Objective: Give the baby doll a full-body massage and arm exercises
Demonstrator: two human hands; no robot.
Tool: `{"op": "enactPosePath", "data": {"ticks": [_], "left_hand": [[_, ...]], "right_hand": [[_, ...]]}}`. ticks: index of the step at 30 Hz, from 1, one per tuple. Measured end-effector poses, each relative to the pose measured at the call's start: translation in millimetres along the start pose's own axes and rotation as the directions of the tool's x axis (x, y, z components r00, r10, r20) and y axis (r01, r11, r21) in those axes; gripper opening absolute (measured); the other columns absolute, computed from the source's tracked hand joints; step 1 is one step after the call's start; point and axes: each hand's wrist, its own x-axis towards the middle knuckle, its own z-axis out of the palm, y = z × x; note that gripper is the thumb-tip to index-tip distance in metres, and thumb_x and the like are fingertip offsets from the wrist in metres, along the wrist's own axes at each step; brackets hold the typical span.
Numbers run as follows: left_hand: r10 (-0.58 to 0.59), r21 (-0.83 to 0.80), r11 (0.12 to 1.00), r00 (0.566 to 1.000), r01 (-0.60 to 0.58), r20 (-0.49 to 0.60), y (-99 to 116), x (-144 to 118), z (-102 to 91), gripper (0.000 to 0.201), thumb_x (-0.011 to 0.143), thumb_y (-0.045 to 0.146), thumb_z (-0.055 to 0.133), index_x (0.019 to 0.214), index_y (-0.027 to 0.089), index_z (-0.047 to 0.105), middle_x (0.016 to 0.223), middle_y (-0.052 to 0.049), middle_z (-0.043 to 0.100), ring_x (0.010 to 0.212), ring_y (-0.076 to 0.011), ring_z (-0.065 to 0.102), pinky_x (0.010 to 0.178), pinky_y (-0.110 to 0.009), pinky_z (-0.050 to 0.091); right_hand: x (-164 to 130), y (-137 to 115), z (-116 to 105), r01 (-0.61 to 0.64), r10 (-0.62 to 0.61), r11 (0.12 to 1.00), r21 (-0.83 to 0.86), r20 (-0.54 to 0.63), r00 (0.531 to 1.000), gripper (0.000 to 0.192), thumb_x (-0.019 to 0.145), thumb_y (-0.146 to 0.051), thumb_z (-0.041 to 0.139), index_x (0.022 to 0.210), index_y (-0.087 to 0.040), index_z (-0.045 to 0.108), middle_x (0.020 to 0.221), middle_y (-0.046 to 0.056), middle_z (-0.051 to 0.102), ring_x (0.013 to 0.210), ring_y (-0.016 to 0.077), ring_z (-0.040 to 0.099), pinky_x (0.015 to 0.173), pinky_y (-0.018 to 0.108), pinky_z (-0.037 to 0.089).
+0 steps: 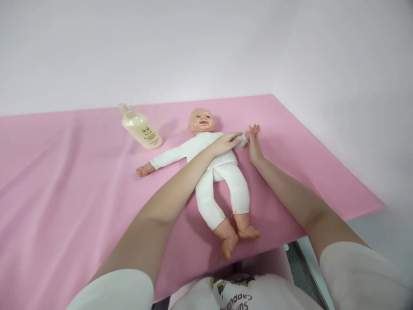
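A baby doll in a white suit lies on its back on a pink cloth, head towards the wall, arms spread. My left hand rests flat on the doll's chest and upper arm, fingers stretched along the sleeve. My right hand holds the doll's wrist just below its small hand. The doll's other arm lies out to the left, bare feet point at me.
A cream-coloured lotion bottle lies on its side on the cloth, left of the doll's head. The cloth's right edge runs diagonally beside a pale wall. A dark gap shows below the front edge.
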Motion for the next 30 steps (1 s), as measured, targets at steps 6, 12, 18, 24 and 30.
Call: {"op": "enactPosePath", "data": {"ticks": [6,12,18,24,30], "left_hand": [[0.010,0.031,0.999,1.000,-0.010,0.011,1.1,-0.7,-0.8,0.048,0.093,0.041,0.057,0.132,0.012,0.063,0.141,-0.015,0.064,0.131,-0.0282,0.058,0.115,-0.040,0.040],[0.057,0.008,0.998,0.998,-0.058,0.020,0.1,0.2,-0.2,0.043,0.094,0.042,0.055,0.124,0.012,0.065,0.132,-0.014,0.068,0.122,-0.0264,0.062,0.110,-0.040,0.044],[0.084,0.036,0.996,0.996,-0.085,0.028,0.3,0.2,-0.8,0.042,0.096,0.042,0.052,0.123,0.012,0.064,0.130,-0.014,0.068,0.121,-0.0257,0.062,0.110,-0.040,0.044],[0.080,0.067,0.995,0.997,-0.081,0.007,-4.4,3.0,-0.2,0.041,0.095,0.037,0.051,0.125,0.013,0.064,0.131,-0.013,0.069,0.120,-0.0252,0.062,0.109,-0.040,0.045],[0.080,0.086,0.993,0.996,-0.078,-0.031,-6.0,3.0,0.3,0.038,0.096,0.037,0.052,0.122,0.013,0.066,0.127,-0.013,0.070,0.116,-0.0244,0.063,0.107,-0.040,0.046]], "right_hand": [[-4.3,-6.7,0.5,-0.084,0.089,0.995,0.052,-0.090,0.992,0.069,0.087,-0.048,0.042,0.154,-0.028,0.038,0.156,0.009,0.042,0.110,0.0243,0.063,0.068,0.033,0.057],[-2.9,-9.5,1.5,-0.146,0.156,0.984,0.101,-0.105,0.982,0.063,0.095,-0.045,0.032,0.153,-0.023,0.041,0.149,0.013,0.051,0.106,0.0231,0.065,0.061,0.029,0.054],[-2.2,-6.5,2.7,-0.100,0.124,0.979,0.177,-0.127,0.984,0.065,0.098,-0.060,0.032,0.145,-0.020,0.052,0.149,0.013,0.051,0.110,0.0237,0.065,0.061,0.027,0.053],[-6.0,-5.8,4.0,-0.054,0.086,0.978,0.200,-0.154,0.984,0.063,0.086,-0.049,0.061,0.144,-0.028,0.049,0.153,0.008,0.049,0.106,0.0223,0.065,0.064,0.030,0.056],[-7.3,-7.2,2.6,-0.033,0.074,0.977,0.213,-0.189,0.979,0.075,0.082,-0.048,0.067,0.149,-0.026,0.041,0.143,0.011,0.056,0.098,0.0209,0.066,0.061,0.029,0.056]]}}
